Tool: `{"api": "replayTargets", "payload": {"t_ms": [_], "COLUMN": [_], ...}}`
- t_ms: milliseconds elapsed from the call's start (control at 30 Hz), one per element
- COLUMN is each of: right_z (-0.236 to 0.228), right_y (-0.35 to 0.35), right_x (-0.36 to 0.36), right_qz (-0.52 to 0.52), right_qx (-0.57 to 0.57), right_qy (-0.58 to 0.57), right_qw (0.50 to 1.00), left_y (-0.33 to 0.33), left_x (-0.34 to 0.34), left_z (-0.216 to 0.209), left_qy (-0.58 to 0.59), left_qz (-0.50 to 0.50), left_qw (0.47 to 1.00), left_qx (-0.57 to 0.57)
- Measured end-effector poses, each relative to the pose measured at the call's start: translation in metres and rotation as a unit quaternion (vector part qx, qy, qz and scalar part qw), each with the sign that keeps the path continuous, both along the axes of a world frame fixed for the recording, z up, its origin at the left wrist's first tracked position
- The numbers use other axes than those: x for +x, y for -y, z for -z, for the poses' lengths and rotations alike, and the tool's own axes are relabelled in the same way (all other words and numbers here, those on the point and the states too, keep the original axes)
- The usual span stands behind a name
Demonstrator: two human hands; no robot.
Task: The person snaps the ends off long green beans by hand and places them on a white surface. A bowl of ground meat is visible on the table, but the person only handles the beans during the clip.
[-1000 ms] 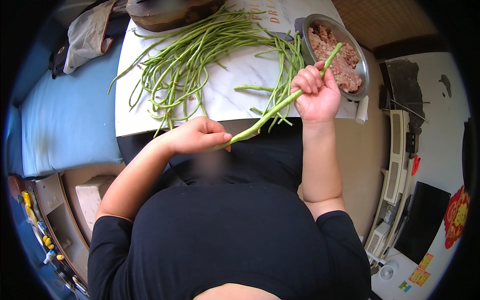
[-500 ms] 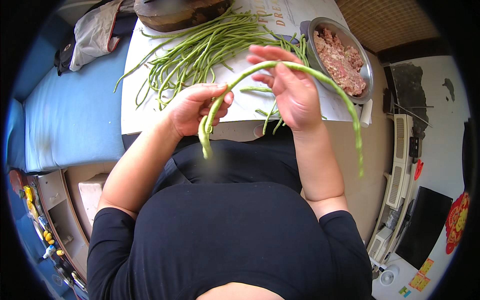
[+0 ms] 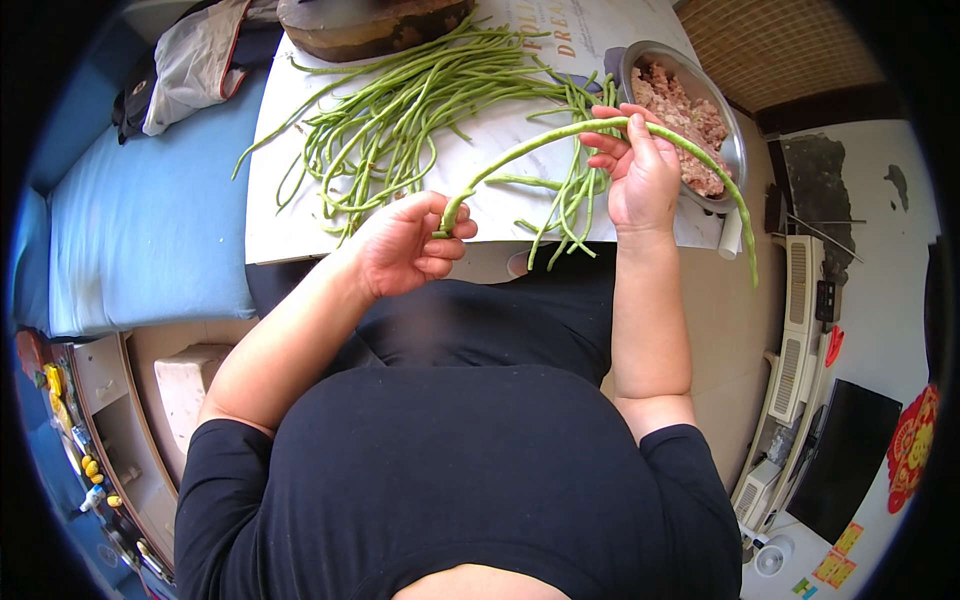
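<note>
One long green bean [image 3: 540, 137] arches between my two hands above the table's near edge. My left hand [image 3: 408, 245] is closed on its left end, where a short bent piece shows between thumb and fingers. Farther along, my right hand [image 3: 645, 180] pinches the bean between thumb and fingers, and its free end droops past the right wrist. A pile of long beans [image 3: 400, 100] lies on the table beyond my left hand. Between my hands, a smaller bunch [image 3: 570, 205] hangs partly over the table's near edge.
A metal bowl [image 3: 738, 150] of minced meat [image 3: 690, 110] stands at the table's [image 3: 290, 225] right side. A round wooden chopping board [image 3: 370, 35] sits at the back. Left is a blue sofa [image 3: 150, 230] with a pale bag [image 3: 195, 75] on it.
My right hand has moved right along the bean, toward the bowl. My left hand has come slightly right and down, and the bean's left end now hangs less below it.
</note>
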State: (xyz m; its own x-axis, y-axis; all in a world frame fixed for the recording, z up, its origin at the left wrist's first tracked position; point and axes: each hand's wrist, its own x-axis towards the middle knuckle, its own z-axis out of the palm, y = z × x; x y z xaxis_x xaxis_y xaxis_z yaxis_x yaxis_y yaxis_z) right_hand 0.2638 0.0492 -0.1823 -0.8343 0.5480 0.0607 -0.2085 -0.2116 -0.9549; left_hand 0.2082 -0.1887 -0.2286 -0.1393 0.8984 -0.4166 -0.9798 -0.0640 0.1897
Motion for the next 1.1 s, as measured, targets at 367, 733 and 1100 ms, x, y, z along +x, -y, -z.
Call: {"api": "replayTargets", "payload": {"t_ms": [367,733,1100], "right_z": [-0.002,-0.017,0.031], "right_y": [-0.015,-0.022,-0.051], "right_x": [0.008,0.030,0.004], "right_qz": [0.046,0.069,-0.029], "right_qx": [-0.002,0.249,0.438], "right_qy": [-0.026,0.007,0.357], "right_qw": [0.999,0.966,0.825], "left_y": [0.005,0.005,0.010], "left_x": [0.011,0.023,-0.006], "left_z": [-0.014,-0.004,0.011], "left_qy": [0.014,-0.178,-0.372], "left_qz": [0.009,0.049,-0.099], "left_qw": [0.999,0.978,0.889], "left_qx": [0.037,-0.093,-0.247]}}
